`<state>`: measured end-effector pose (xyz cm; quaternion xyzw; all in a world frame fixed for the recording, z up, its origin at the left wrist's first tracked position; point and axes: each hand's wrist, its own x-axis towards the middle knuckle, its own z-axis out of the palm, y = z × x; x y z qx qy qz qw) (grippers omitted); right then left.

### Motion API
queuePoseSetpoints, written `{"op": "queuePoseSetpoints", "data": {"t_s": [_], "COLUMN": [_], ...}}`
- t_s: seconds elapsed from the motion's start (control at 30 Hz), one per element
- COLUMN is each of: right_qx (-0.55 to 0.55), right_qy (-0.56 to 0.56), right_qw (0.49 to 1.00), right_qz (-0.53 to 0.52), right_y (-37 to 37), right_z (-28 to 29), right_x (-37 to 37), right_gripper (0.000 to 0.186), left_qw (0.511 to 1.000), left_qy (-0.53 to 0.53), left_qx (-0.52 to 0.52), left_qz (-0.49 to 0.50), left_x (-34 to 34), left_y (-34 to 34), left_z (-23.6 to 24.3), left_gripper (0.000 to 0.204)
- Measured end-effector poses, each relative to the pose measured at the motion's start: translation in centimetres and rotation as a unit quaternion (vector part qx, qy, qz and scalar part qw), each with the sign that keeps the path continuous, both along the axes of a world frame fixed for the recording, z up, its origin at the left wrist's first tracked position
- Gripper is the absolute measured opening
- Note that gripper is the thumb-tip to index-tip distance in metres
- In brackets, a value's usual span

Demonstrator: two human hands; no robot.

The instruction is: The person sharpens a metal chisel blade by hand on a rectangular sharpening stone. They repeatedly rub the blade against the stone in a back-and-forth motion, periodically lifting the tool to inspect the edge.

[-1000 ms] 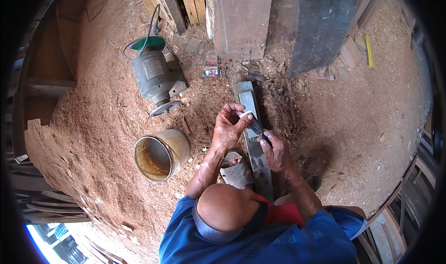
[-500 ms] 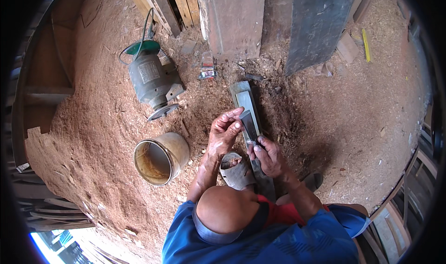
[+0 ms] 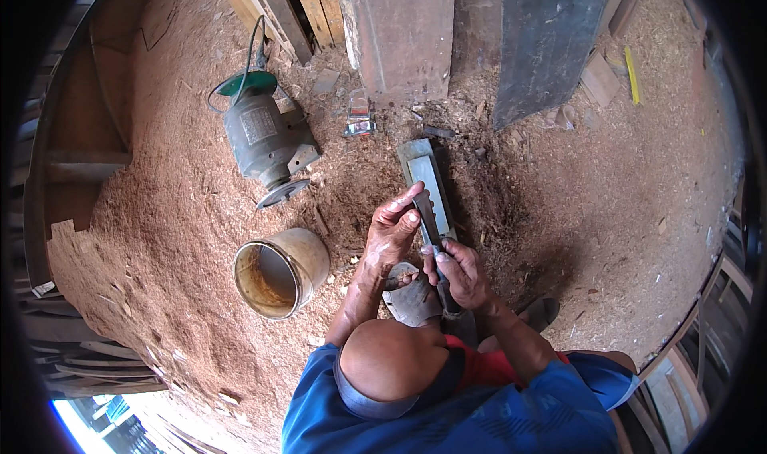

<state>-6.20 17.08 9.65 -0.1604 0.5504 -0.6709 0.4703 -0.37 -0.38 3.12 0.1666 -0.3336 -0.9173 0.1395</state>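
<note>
My left hand (image 3: 391, 230) pinches the wide tip of a flat, dark metal chisel (image 3: 429, 217) between thumb and fingers. Farther down, my right hand (image 3: 463, 274) is closed around the chisel's lower end, so its handle is partly hidden. The blade is tilted on its edge, above a pale rectangular whetstone (image 3: 427, 178). That stone lies on a longer grey board (image 3: 413, 148) running away from me. Between my forearms stands a small round container (image 3: 411, 302), partly covered.
To the left sits a bucket (image 3: 319, 254) with murky liquid. Beyond it lies a grey bench grinder (image 3: 260, 134) with a green wheel end and a cable. Wide planks (image 3: 543, 46) lean at the back. A yellow strip (image 3: 633, 74) lies right, on sawdust-covered floor (image 3: 176, 254).
The chisel has turned in my hands, so its face now looks narrower and more of the whetstone shows. My left hand has shifted slightly right.
</note>
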Motion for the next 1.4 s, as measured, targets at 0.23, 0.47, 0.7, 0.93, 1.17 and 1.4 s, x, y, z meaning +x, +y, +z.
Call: {"op": "queuePoseSetpoints", "data": {"t_s": [0.23,0.47,0.7,0.93,1.17,1.4], "right_qx": [0.007,0.015,0.028,0.112,0.177,0.206], "right_qy": [0.006,0.011,0.030,0.182,0.140,0.103], "right_qw": [1.000,1.000,0.999,0.975,0.969,0.970], "right_qz": [-0.005,-0.008,0.013,0.064,0.100,0.079], "right_y": [0.1,0.2,0.8,1.1,1.3,0.2], "right_z": [-0.4,-1.1,-1.5,-1.5,-0.8,-4.6], "right_x": [0.0,-0.2,-1.1,-2.0,-3.2,-4.5], "right_gripper": [0.025,0.026,0.027,0.050,0.063,0.061], "left_qw": [0.999,0.995,0.997,0.985,0.927,0.659], "left_qy": [0.012,0.015,0.024,-0.143,-0.201,-0.142], "left_qx": [-0.043,-0.090,0.073,-0.096,-0.317,-0.738], "left_qz": [0.021,0.030,0.007,0.007,-0.017,-0.005], "left_x": [-0.2,-0.1,-1.7,-1.9,-0.9,-2.0], "left_y": [0.2,0.0,0.7,-0.7,-2.2,-4.3], "left_z": [-0.4,-2.2,1.5,0.0,-1.8,-0.5], "left_gripper": [0.053,0.049,0.062,0.084,0.054,0.048]}}
